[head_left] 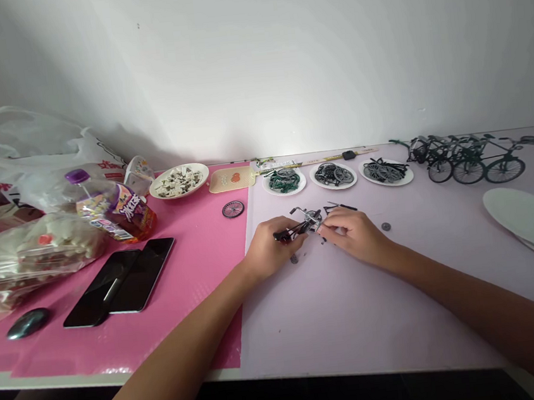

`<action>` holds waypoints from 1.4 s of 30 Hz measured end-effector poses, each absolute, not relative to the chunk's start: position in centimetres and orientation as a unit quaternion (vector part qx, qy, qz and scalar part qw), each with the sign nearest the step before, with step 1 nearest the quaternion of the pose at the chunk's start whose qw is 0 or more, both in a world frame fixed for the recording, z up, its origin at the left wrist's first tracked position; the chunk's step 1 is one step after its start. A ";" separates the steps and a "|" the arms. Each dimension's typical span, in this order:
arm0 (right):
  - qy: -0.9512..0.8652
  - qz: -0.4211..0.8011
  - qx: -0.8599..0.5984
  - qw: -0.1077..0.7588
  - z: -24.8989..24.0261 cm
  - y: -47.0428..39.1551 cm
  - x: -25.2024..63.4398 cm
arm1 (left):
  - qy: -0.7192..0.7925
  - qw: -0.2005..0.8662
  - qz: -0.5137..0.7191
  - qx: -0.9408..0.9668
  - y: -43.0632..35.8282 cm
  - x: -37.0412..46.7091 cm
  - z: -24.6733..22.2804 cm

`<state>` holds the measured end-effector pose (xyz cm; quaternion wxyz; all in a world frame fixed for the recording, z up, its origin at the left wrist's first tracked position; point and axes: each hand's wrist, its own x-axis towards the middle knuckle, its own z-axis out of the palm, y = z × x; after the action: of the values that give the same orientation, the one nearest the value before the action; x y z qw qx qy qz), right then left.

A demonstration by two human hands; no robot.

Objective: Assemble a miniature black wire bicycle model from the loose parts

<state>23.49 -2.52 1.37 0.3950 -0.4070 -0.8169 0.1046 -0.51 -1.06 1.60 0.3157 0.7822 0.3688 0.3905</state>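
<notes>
The small model bicycle [310, 221] is at the centre of the frame, between the two hands and just above the lilac part of the table [356, 318]. Its long axis runs mostly across the picture, with the black saddle end toward the left hand [272, 250] and the silver handlebar [298, 210] rising at the upper edge. The left hand pinches it from the left, thumb below and fingers curled behind; the right hand [354, 235] closes its thumb and fingertips on the silver side, though the parts are so fine there that the exact grip is hard to make out. Both hands are about equally near. Beyond them, at upper centre, three white plates stand in a row: the left plate [268, 189] holds dark green and grey parts, the middle plate [337, 187] black and grey ones, the right plate [406, 178] grey wheels and black pieces. Farther left, a bowl [178, 195] is heaped with small pale pieces, and beside it a yellow tray [220, 182] bears an orange mark or item.
</notes>
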 end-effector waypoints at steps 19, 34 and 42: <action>-0.799 0.152 -0.433 0.389 1.0 -2.7 23.6 | 0.349 0.302 0.397 0.793 -1.0 -0.5 1.5; -0.778 0.155 -0.456 0.404 1.2 -3.2 23.1 | 0.355 0.317 0.407 0.780 -1.1 -0.3 1.7; -0.759 0.179 -0.482 0.400 1.0 -3.3 23.0 | 0.356 0.320 0.407 0.778 -1.1 -0.3 1.7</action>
<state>23.00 -3.31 1.00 0.4001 -0.4819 -0.7586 0.1792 -0.29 -1.09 1.74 0.3195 0.7782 0.3556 0.4072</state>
